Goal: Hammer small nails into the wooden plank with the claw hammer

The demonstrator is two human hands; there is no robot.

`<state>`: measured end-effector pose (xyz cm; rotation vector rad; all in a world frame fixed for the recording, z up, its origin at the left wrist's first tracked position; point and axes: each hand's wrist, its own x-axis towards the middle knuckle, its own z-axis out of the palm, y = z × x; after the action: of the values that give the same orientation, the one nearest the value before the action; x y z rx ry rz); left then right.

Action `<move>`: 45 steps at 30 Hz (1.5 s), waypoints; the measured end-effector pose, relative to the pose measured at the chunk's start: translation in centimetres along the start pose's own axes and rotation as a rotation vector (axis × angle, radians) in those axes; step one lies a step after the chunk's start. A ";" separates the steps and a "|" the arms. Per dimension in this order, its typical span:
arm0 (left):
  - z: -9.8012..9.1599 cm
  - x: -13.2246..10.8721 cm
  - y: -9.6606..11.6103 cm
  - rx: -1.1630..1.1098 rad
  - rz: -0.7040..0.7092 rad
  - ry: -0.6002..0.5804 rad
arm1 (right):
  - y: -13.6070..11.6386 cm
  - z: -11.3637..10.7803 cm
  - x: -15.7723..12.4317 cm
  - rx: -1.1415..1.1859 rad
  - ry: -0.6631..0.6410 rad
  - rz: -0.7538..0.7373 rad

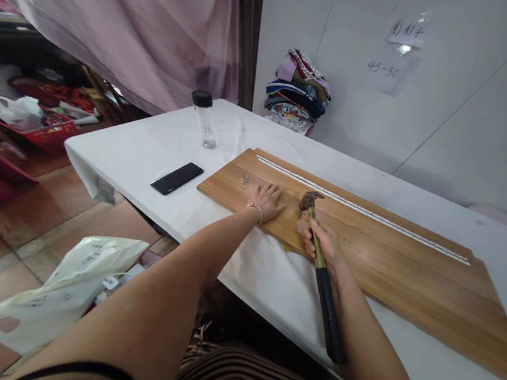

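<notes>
My left hand (267,201) lies flat on the wooden board (390,261), fingers spread, with a bracelet at the wrist. A few small nails (245,178) lie on the board just beyond it to the left. My right hand (324,242) is wrapped round the hammer (325,299) close to its head, at the board's near edge. The hammer's black grip points back toward my body, and its metal head is over the board. A white measuring strip (360,207) runs along the far side of the board.
The board rests on a white-covered table (147,139). A black phone (177,179) and a clear bottle (205,120) with a dark lid stand left of it. Folded clothes (299,92) are piled by the wall. A plastic bag (71,290) is below the near edge.
</notes>
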<state>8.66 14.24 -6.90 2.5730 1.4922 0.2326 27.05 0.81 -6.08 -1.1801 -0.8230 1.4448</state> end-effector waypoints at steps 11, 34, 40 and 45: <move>0.1 0.1 0.0 0.008 -0.006 -0.003 | 0.1 -0.1 0.1 0.000 -0.002 0.005; -0.2 0.0 0.1 0.002 0.003 -0.005 | 0.4 -0.1 0.2 0.007 -0.011 0.003; -0.3 -0.1 0.1 -0.004 0.009 0.013 | 0.4 0.0 0.3 0.013 -0.010 -0.011; -0.3 -0.1 0.1 -0.012 0.001 0.009 | 0.3 0.1 0.1 0.006 -0.002 -0.004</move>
<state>8.65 14.11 -6.61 2.5669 1.4876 0.2531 26.89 0.90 -6.35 -1.1719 -0.8221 1.4443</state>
